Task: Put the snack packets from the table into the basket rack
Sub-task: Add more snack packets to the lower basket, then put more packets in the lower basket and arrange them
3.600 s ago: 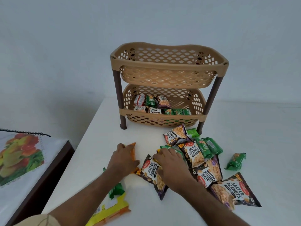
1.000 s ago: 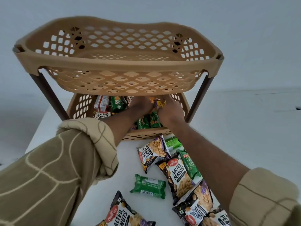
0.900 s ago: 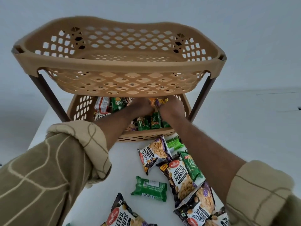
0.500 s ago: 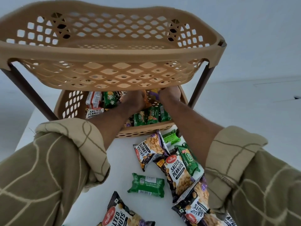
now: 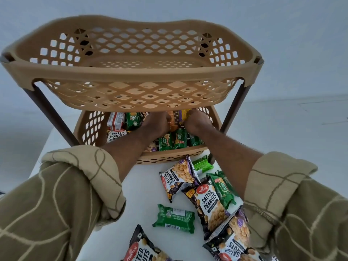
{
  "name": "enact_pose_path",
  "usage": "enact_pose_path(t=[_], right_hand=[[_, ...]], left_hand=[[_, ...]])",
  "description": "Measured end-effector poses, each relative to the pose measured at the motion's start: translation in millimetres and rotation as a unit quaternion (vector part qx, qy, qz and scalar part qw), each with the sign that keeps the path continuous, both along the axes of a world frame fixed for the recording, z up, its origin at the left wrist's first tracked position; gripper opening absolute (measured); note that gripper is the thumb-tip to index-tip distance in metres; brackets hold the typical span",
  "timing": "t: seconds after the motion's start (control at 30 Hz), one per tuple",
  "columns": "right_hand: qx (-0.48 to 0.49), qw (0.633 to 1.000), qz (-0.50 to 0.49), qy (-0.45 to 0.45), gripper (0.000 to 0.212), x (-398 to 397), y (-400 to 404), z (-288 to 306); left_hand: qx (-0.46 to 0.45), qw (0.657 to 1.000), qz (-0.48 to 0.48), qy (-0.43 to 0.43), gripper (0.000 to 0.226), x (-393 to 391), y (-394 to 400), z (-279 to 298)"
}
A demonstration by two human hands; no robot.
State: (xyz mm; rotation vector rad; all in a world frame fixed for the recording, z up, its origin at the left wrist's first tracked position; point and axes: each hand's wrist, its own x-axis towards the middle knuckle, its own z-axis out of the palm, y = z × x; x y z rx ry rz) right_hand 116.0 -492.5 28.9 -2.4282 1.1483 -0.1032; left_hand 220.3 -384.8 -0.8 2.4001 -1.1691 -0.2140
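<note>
Both hands reach into the bottom basket of the rack.

The left hand (image 5: 157,122) curls around an orange packet (image 5: 172,120), and the right hand (image 5: 196,122) curls around a yellow and purple packet (image 5: 183,114), deep inside the lower basket (image 5: 165,159) of the basket rack (image 5: 131,72). Green packets (image 5: 174,141) lie in that basket just under the hands. More snack packets sit on the white table (image 5: 143,187) nearer the person: a peanut packet (image 5: 210,205) and a green packet (image 5: 174,218), well apart from both hands.
</note>
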Motion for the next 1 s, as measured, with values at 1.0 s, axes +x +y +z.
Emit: enact_pose_path(t=[1.0], right_hand=[[-0.088,0.961,0.207,-0.162,0.030,-162.6,152.6,3.4]], left_hand=[[-0.089,0.991,0.070,-0.072,0.032,-139.9,258.5,6.7]])
